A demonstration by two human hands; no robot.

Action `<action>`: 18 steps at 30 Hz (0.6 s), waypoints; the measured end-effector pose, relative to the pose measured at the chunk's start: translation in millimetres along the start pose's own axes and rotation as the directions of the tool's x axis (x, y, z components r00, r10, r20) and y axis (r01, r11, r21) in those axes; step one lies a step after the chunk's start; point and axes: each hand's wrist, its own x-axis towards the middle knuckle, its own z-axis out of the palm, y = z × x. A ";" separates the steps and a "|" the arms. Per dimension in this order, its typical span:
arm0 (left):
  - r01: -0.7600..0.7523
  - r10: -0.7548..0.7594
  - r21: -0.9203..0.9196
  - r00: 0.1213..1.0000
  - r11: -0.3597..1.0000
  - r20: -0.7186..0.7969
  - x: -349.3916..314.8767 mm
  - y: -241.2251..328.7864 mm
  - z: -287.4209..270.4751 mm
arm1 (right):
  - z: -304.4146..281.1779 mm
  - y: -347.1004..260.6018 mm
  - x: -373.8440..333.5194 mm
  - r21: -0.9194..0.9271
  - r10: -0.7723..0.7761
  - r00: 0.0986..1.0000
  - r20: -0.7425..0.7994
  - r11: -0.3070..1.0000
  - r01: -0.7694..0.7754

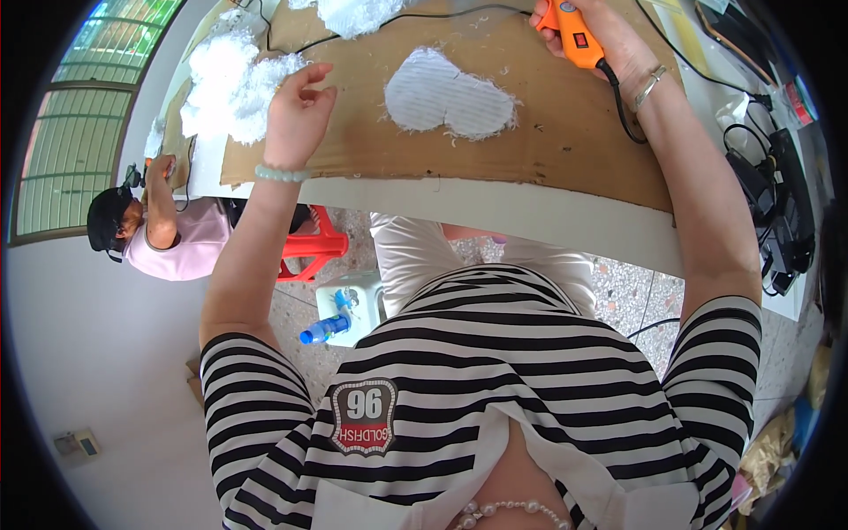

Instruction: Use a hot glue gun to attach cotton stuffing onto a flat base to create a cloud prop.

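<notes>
My right hand [609,35] is wrapped round an orange corded hand tool [579,37] with a small red switch. Its working end is cut off by the upper edge of the picture, so its exact kind does not show. A white ribbed fabric piece with two rounded lobes and frayed edges [446,97] lies flat on the brown cardboard [565,150], untouched by either hand. Left of that piece, my left hand [302,110] hovers with bent fingers, thumb and forefinger apart and nothing visible between them. It is beside a heap of fluffy white pieces [231,84].
More white fluff [358,13] lies at the far edge. Black cables cross the cardboard, and black adapters [777,212] crowd the right. At the left, another person [172,234] works at the table. A red stool [318,247] and a blue bottle [325,330] are below.
</notes>
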 end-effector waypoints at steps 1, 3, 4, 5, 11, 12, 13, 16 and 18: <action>-0.220 0.232 0.207 0.972 0.953 -0.032 -4.0 -2.2 -2.2 | -0.8 1.4 1.0 0.000 0.007 1.000 0.002 1.000 -0.007; -0.287 0.291 0.125 0.957 0.950 -0.013 -12.5 18.9 8.3 | -6.9 1.5 2.5 -0.044 -0.027 1.000 0.013 0.999 0.028; -0.531 0.524 0.169 0.847 0.830 0.091 -14.8 31.3 14.9 | -16.6 5.6 9.0 -0.051 -0.024 1.000 0.010 0.998 0.024; -0.740 0.713 0.187 0.673 0.647 0.196 -19.0 43.1 21.7 | -28.9 11.3 19.1 0.214 -0.006 0.941 0.337 0.974 -0.071; -0.846 0.799 0.220 0.531 0.485 0.281 -35.3 63.8 69.0 | -3.3 2.6 1.2 -0.051 0.072 0.997 -0.003 0.996 -0.072; -0.848 0.796 0.246 0.526 0.469 0.300 -32.0 62.4 74.0 | -2.5 1.0 1.1 -0.017 0.093 0.996 -0.005 0.995 -0.094; -0.843 0.796 0.255 0.533 0.473 0.287 -32.3 61.0 78.3 | -1.6 -1.1 -1.6 -0.029 0.091 0.996 0.006 0.995 -0.091; -0.749 0.725 0.191 0.662 0.634 0.190 -32.4 68.5 89.0 | 9.0 -2.6 -11.7 0.031 0.060 0.997 -0.048 0.998 -0.058; -0.637 0.635 -0.048 0.756 0.770 0.158 -31.7 76.4 94.9 | 1.8 -3.1 -10.6 0.033 0.069 0.997 -0.021 0.997 -0.068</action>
